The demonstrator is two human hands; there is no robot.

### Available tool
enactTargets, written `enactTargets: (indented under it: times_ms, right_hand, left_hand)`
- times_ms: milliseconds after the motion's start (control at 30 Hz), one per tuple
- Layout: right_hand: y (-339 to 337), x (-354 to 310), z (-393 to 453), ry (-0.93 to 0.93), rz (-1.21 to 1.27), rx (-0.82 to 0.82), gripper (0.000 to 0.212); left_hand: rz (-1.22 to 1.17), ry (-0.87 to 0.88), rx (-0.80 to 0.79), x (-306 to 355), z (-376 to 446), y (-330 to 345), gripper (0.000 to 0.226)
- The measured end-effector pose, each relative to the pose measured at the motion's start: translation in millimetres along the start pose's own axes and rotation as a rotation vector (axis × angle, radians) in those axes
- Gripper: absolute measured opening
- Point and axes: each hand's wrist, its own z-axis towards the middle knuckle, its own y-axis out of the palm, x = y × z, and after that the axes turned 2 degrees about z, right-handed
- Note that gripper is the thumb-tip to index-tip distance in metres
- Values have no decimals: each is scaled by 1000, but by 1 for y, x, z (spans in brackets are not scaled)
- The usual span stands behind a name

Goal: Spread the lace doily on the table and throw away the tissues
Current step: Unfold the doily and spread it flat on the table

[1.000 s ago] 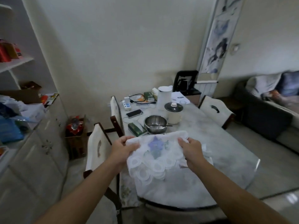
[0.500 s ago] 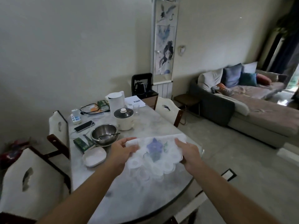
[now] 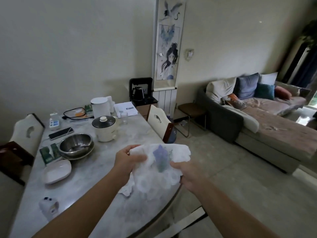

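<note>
A white lace doily with a purple flower in its middle hangs bunched between my two hands above the right edge of the marble table. My left hand grips its upper left edge. My right hand grips its right side, lower and nearer to me. The doily's scalloped hem droops onto the tabletop. No tissues show clearly; a small crumpled white thing with a dark blue mark lies near the table's front left.
On the table stand a steel bowl, a white dish, a small cooker pot, a white kettle, a phone and green packets. Chairs flank the table. A sofa fills the right.
My view has swung right and I now stand at the table's right corner. My hands have drawn closer together, so the doily is more bunched, with the right hand dropped lower.
</note>
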Motion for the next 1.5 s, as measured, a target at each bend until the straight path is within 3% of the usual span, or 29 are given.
enactTargets:
  times_ms: [133,333,467,533,767,867,1133,1233,1367,1500]
  right_hand:
    - [-25,-10,34,-91,-153,48,37]
    - [-57,-35,97,-100,-348,-64,35]
    - [-77,-65,140,-67,-381,-160,35]
    - [-87,-83,159,-79,-346,-223,25]
    - [-102,-112,218,59,-209,-438,48]
    - [-109,-111,241,115,-222,-509,43]
    - [-128,-127,301,73,-410,-598,27]
    - [-144,-135,319,20,-465,-635,18]
    - [-171,-142,349,12,-521,-671,12]
    - [-177,-146,375,11,-584,-683,21]
  left_hand:
    - [136,-93,-94,-3,20,20,49]
    - [106,-397,-270,-7,68,56,23]
    - [318,-400,-287,-15,89,100,13]
    - [320,-355,-280,-18,100,116,21]
    - [130,-246,-87,-17,129,146,28]
    - [65,-238,-3,-21,137,160,28]
    - [173,-204,262,-33,149,216,26]
    - [230,-223,356,-40,155,244,63]
    - [360,-229,348,-50,155,293,101]
    - [430,-117,228,-56,155,332,80]
